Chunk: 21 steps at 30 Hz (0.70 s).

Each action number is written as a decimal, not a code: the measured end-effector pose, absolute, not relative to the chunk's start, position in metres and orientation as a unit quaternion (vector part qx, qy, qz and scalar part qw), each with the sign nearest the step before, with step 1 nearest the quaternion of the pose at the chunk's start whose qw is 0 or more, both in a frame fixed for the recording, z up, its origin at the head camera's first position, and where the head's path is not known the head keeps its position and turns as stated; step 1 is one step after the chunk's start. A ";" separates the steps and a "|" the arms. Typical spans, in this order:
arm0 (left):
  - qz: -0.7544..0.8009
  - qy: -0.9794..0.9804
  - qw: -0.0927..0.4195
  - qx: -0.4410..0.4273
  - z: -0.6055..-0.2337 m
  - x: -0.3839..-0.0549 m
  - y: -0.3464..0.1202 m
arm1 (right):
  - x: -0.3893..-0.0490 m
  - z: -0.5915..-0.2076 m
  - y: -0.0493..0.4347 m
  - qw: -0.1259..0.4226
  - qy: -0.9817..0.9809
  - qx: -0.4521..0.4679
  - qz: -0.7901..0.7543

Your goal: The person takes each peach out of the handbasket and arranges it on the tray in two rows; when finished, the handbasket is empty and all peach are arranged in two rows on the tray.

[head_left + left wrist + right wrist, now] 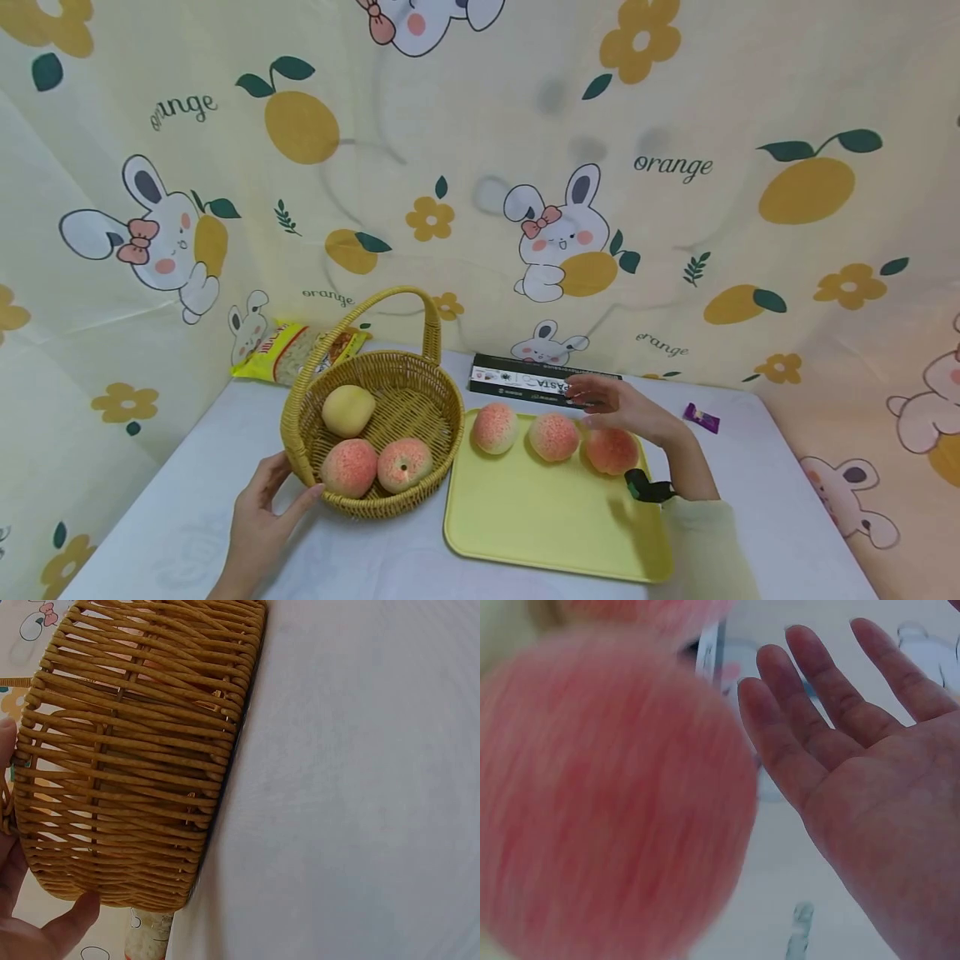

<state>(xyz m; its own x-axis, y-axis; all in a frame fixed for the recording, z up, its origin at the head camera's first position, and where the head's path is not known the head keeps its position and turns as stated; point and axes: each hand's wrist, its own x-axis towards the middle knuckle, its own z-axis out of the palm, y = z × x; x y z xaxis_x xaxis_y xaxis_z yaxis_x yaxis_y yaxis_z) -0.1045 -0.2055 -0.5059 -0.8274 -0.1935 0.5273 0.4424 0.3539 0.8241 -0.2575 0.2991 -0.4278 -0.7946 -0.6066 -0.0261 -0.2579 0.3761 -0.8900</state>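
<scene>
My left hand (258, 521) holds the left side of a wicker basket (408, 504), its thumb at the front near the rim. In the left wrist view the thumb (79, 919) presses on the woven wall. Inside the basket lie a yellow fruit (348, 411) and two pink peaches, one at the left (348, 468) and one at the right (405, 465). Over the yellow tray (540, 525) my right hand (630, 408) hovers with fingers extended and nothing held. Beneath it is a peach (612, 454), large in the right wrist view. Two more peaches, middle (554, 437) and left (495, 428), line the tray's back edge.
Behind the tray lies a black-and-white pasta box (517, 379), partly behind the right hand. A yellow packet (288, 350) sits behind the basket at the back left. A small purple wrapper (701, 417) lies to the right. Printed cloth surrounds the table.
</scene>
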 end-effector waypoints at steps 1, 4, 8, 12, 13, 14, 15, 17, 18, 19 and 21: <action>-0.562 -0.774 0.282 -0.078 -0.506 -0.104 -0.206 | -0.260 -0.427 0.293 0.179 0.808 -0.274 -0.490; -0.562 -0.775 0.280 -0.073 -0.506 -0.104 -0.207 | -0.266 -0.423 0.277 0.190 0.799 -0.294 -0.488; -0.560 -0.774 0.283 -0.080 -0.508 -0.105 -0.208 | -0.274 -0.417 0.256 0.214 0.787 -0.318 -0.482; -0.555 -0.775 0.289 -0.088 -0.509 -0.105 -0.209 | -0.280 -0.407 0.235 0.233 0.779 -0.339 -0.474; -0.555 -0.775 0.289 -0.089 -0.509 -0.105 -0.209 | -0.282 -0.404 0.229 0.236 0.778 -0.344 -0.470; -0.555 -0.775 0.289 -0.088 -0.509 -0.105 -0.209 | -0.282 -0.401 0.223 0.240 0.777 -0.348 -0.466; -0.555 -0.776 0.288 -0.087 -0.509 -0.105 -0.209 | -0.283 -0.398 0.217 0.243 0.775 -0.353 -0.464; -0.555 -0.776 0.286 -0.086 -0.508 -0.105 -0.208 | -0.283 -0.393 0.204 0.254 0.766 -0.366 -0.463; -0.557 -0.775 0.286 -0.085 -0.508 -0.105 -0.208 | -0.284 -0.392 0.198 0.260 0.761 -0.373 -0.464; -0.556 -0.776 0.285 -0.086 -0.508 -0.105 -0.208 | -0.284 -0.390 0.192 0.266 0.756 -0.378 -0.464; -0.555 -0.777 0.284 -0.086 -0.507 -0.105 -0.207 | -0.285 -0.388 0.179 0.275 0.748 -0.387 -0.464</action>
<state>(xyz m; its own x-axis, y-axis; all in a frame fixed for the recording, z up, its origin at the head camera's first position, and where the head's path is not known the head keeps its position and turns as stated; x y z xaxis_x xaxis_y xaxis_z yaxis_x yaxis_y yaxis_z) -0.1045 -0.2074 -0.5074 -0.8239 -0.1823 0.5366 0.4486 0.3687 0.8141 -0.2850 0.1790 -0.3884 -0.5499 -0.8336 -0.0518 -0.3238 0.2700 -0.9068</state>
